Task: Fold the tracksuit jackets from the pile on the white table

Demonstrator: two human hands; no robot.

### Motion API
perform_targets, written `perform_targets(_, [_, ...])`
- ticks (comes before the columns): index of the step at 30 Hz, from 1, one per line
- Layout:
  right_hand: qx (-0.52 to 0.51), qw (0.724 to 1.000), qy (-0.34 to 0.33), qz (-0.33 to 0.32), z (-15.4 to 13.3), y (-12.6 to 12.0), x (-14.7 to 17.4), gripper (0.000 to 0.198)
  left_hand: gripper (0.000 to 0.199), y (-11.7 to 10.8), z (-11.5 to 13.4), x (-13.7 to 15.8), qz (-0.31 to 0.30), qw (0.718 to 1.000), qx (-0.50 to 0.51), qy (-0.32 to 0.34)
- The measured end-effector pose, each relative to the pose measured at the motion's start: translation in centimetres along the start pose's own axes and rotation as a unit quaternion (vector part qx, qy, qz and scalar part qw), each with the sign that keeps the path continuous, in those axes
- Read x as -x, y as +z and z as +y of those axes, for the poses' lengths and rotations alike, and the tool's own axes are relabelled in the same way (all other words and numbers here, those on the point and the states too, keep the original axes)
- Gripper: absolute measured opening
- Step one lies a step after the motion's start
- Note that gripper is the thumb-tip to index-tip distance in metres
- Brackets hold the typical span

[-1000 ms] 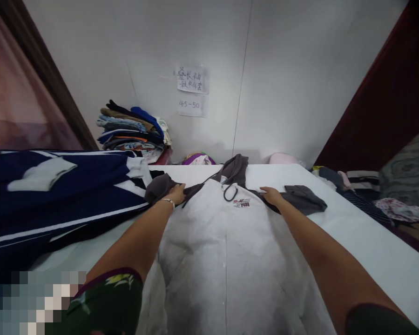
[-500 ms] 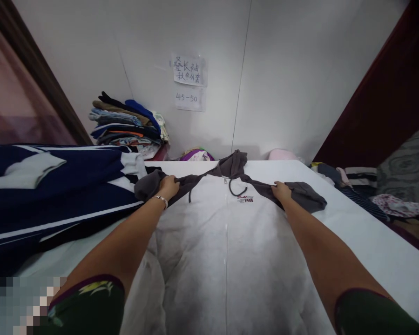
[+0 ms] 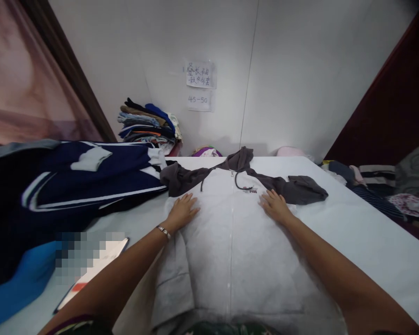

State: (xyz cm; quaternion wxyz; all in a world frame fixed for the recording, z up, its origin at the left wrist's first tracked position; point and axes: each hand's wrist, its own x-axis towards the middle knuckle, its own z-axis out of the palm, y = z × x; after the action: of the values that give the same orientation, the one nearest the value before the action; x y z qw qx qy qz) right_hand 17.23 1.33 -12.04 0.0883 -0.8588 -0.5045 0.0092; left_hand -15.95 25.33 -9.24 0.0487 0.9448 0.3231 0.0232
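Head view: creases could be pressed into the pale zip jacket [image 3: 212, 246] if its cloth were dragged unevenly under the palms, and its dark sleeve [image 3: 181, 180] could be snagged on the navy garment [image 3: 129, 179] just beside it. The drawstring [image 3: 237, 183] could be trapped if the cloth were bunched. The jacket is spread front up on the bench [image 3: 363, 260], beneath both hands: the left hand [image 3: 183, 212] and right hand [image 3: 276, 207] are laid flat on opposite sides of its upper front, fingers loosely spread, nothing gripped.
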Motion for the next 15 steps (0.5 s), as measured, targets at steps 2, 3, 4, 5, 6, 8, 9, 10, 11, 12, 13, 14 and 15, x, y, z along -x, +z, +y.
perform_targets(2, [-0.016,0.999,-0.025,-0.012,-0.4,-0.2,2.8,0.045,0.051,-0.9,0.8,3.1,0.016,0.999,-0.012,-0.032])
perform_targets(3, [-0.025,0.999,-0.035,-0.024,-0.3,-0.1,4.5,0.046,0.052,-1.2,1.3,4.9,0.021,0.998,-0.017,-0.051])
perform_targets(4, [-0.033,0.998,-0.041,-0.032,-0.1,0.0,6.3,0.046,0.053,-1.3,1.7,6.8,0.021,0.997,-0.019,-0.072])
perform_targets(5, [-0.042,0.998,-0.041,-0.033,0.2,0.3,8.1,0.046,0.055,-1.3,2.1,8.6,0.018,0.995,-0.018,-0.093])
perform_targets(6, [-0.052,0.998,-0.037,-0.025,0.7,0.6,9.9,0.046,0.056,-1.2,2.5,10.3,0.014,0.993,-0.015,-0.112])
perform_targets(8, [-0.074,0.997,-0.019,0.006,1.8,1.2,13.1,0.049,0.057,-1.1,3.0,12.8,0.013,0.989,0.001,-0.145])
perform_targets(9, [-0.086,0.996,-0.004,0.024,2.3,1.5,14.5,0.050,0.057,-1.1,3.1,13.7,0.015,0.987,0.011,-0.159])
perform_targets(10, [-0.096,0.994,0.014,0.041,2.8,1.8,15.7,0.052,0.057,-1.2,3.0,14.2,0.018,0.985,0.023,-0.173])
perform_targets(11, [-0.105,0.992,0.034,0.054,3.2,2.0,16.8,0.054,0.057,-1.4,2.8,14.4,0.018,0.982,0.036,-0.187])
perform_targets(12, [-0.112,0.990,0.055,0.062,3.5,2.1,17.9,0.056,0.057,-1.7,2.3,14.5,0.013,0.978,0.049,-0.202])
perform_targets(13, [-0.117,0.988,0.077,0.069,3.7,2.2,18.9,0.058,0.057,-2.0,1.7,14.5,0.003,0.973,0.065,-0.221])
perform_targets(14, [-0.118,0.985,0.099,0.073,3.9,2.3,19.8,0.059,0.056,-2.4,1.0,14.3,-0.010,0.967,0.082,-0.242])
perform_targets(15, [-0.119,0.983,0.119,0.076,4.0,2.2,20.8,0.061,0.054,-2.8,0.3,14.3,-0.023,0.960,0.098,-0.262])
